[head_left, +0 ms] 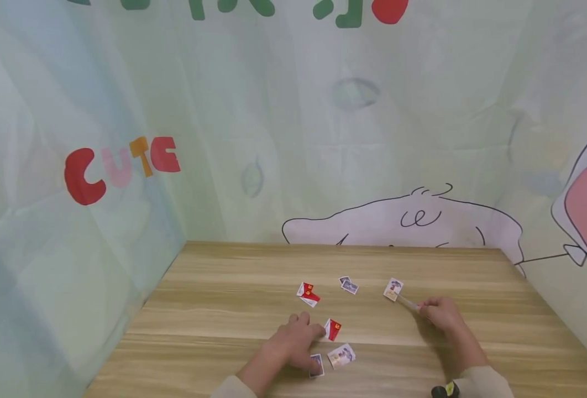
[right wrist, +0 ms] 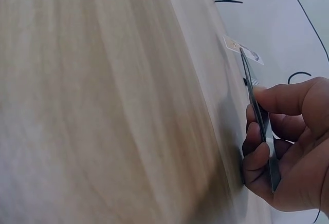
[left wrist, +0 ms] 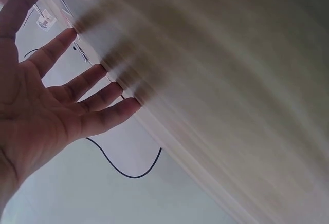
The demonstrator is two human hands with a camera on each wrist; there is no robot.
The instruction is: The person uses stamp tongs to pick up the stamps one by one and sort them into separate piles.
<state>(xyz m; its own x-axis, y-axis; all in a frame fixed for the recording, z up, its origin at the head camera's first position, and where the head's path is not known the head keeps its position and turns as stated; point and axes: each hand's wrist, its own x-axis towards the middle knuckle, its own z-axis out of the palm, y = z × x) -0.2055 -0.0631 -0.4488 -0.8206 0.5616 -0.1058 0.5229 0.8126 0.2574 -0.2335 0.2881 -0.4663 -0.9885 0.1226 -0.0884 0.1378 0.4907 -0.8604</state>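
Tweezers [head_left: 408,303] at the far picture card [head_left: 393,286]

Right hand [head_left: 441,314]: grasps the tweezers, beyond and right of the single red card [head_left: 333,329] on the counter [head_left: 199,309]. The tips meet the far picture card; whether they grip it cannot be told.
Left hand [head_left: 295,338]: released, fingers spread, just left of the single red card; thumb over the dark card [head_left: 319,360].
Near picture card [head_left: 341,356]: on the person's side of the single red card.
Red pair [head_left: 309,297]: beyond it, left.

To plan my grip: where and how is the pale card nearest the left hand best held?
Probably pinch the pale card by its right edge, tweezers coming from the right: it looks flat, with the left hand to its left and a red card beyond.
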